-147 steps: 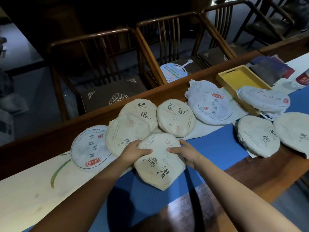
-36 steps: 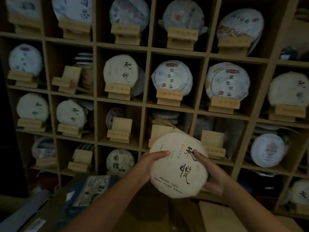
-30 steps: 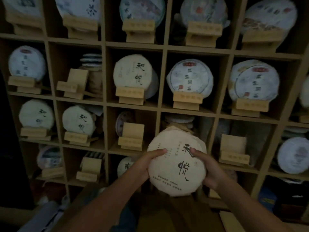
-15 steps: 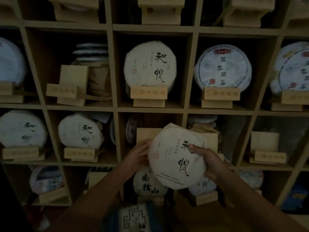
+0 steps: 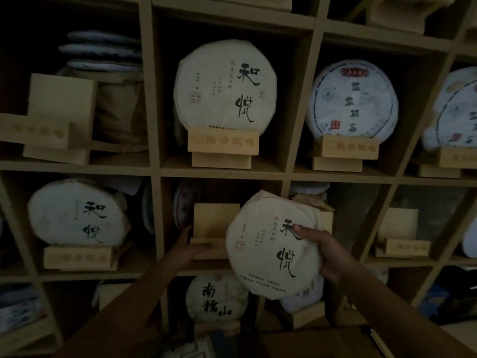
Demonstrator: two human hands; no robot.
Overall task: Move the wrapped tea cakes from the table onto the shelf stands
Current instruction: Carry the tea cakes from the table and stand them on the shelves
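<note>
A round tea cake [image 5: 271, 251] wrapped in cream paper with black characters is held upright by my right hand [image 5: 325, 254], which grips its right edge with the thumb across the front. My left hand [image 5: 189, 245] has left the cake and holds the left end of a bare wooden stand [image 5: 215, 228] in the middle cubby of the shelf [image 5: 219, 173]. The cake hangs just right of and in front of that stand, covering its right side. The light is dim.
Cubbies around hold wrapped cakes on stands: one above [image 5: 224, 86], a white one upper right [image 5: 353, 99], one at left [image 5: 77, 213], one below [image 5: 216, 297]. Bare stands sit at upper left [image 5: 59, 117] and right [image 5: 402, 236]. Flat cakes are stacked at upper left [image 5: 100, 51].
The view has closed in on the shelf. My left hand has let go of the cake and reached to the bare stand. The cake now rests in my right hand alone.
</note>
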